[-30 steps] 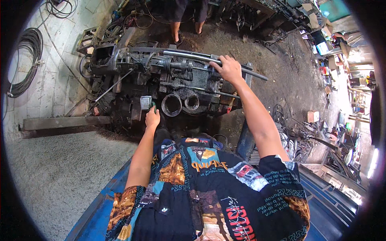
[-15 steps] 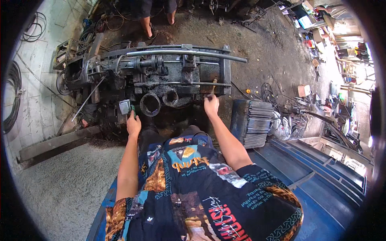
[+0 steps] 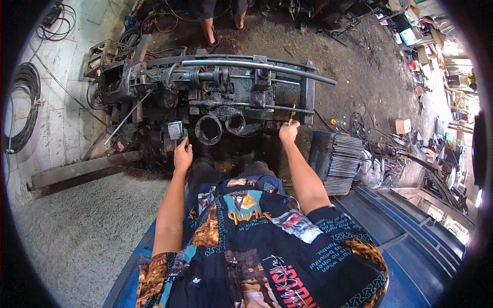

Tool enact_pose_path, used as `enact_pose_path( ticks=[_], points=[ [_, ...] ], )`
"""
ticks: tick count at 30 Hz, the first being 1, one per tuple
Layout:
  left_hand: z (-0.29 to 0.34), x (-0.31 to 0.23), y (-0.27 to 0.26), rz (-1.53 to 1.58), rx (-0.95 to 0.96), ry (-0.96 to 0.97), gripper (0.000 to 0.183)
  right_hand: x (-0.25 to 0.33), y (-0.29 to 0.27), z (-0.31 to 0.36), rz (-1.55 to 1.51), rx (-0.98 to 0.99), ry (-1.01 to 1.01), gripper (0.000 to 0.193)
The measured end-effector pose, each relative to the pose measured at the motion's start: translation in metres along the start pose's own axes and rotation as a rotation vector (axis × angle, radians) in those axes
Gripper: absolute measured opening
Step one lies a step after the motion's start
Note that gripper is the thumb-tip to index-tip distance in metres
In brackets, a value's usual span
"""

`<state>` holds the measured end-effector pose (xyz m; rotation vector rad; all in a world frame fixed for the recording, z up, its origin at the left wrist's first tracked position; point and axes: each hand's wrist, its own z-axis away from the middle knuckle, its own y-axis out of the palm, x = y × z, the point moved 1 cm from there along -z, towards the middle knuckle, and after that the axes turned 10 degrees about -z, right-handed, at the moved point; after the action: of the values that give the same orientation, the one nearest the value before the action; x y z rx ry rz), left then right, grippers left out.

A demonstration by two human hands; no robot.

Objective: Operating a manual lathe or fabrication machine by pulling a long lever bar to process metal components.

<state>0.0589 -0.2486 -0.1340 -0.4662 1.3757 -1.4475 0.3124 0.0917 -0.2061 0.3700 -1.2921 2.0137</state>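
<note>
In front of me stands a long, dirty metal machine (image 3: 246,105) with horizontal rods and dark, gritty residue on its bed. My left hand (image 3: 183,155) is at its near left side, fingers closed on a small green handle (image 3: 185,134) beside a square grey box (image 3: 175,130). My right hand (image 3: 289,133) is at the near right end, closed round a short, light brown lever (image 3: 293,115) that stands up against the near rod. Between the hands, two open round metal cups (image 3: 209,130) sit at the machine's near edge. The fingertips of my left hand are partly hidden.
A ribbed metal block (image 3: 345,160) stands to the right, above blue metal framing (image 3: 405,251). A loose rod (image 3: 127,117) leans at the left. Coiled black cable (image 3: 24,108) hangs on the left wall. Another person's feet (image 3: 209,32) are beyond the machine.
My view has shifted, so the machine now lies farther right in the picture. My right hand is slightly nearer the machine. Both hands keep their places at the handle and lever.
</note>
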Motion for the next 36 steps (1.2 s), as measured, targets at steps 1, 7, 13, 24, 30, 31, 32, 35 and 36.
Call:
enact_pose_path(
  ticks=[1, 7, 13, 24, 30, 31, 32, 35, 36],
  points=[
    [0.001, 0.003, 0.0, 0.017, 0.008, -0.004, 0.041, 0.004, -0.006, 0.01, 0.0, 0.005, -0.01, 0.042],
    [-0.003, -0.002, -0.003, 0.078, 0.021, -0.065, 0.041, 0.013, -0.055, 0.067, 0.012, 0.283, -0.024, 0.038],
    [-0.005, -0.006, 0.0, 0.09, 0.062, -0.133, 0.04, 0.104, -0.042, 0.144, -0.008, 0.463, -0.613, 0.036],
    [-0.003, -0.006, 0.004, 0.083, 0.025, -0.11, 0.041, 0.207, 0.047, 0.128, 0.078, 0.407, -0.594, 0.052],
    [-0.004, -0.002, 0.008, 0.085, 0.018, -0.116, 0.041, 0.184, 0.047, 0.14, 0.206, 0.48, -0.572, 0.054],
    [-0.005, 0.0, 0.008, 0.086, 0.019, -0.117, 0.041, 0.176, 0.044, 0.144, 0.224, 0.52, -0.576, 0.054],
    [-0.004, -0.001, 0.007, 0.077, 0.017, -0.116, 0.041, 0.169, 0.037, 0.148, 0.216, 0.538, -0.614, 0.052],
    [-0.005, -0.003, 0.005, 0.065, 0.021, -0.122, 0.041, 0.161, 0.026, 0.157, 0.237, 0.529, -0.618, 0.051],
    [-0.005, -0.003, 0.005, 0.06, 0.026, -0.127, 0.041, 0.162, 0.024, 0.156, 0.209, 0.511, -0.62, 0.051]
  ],
)
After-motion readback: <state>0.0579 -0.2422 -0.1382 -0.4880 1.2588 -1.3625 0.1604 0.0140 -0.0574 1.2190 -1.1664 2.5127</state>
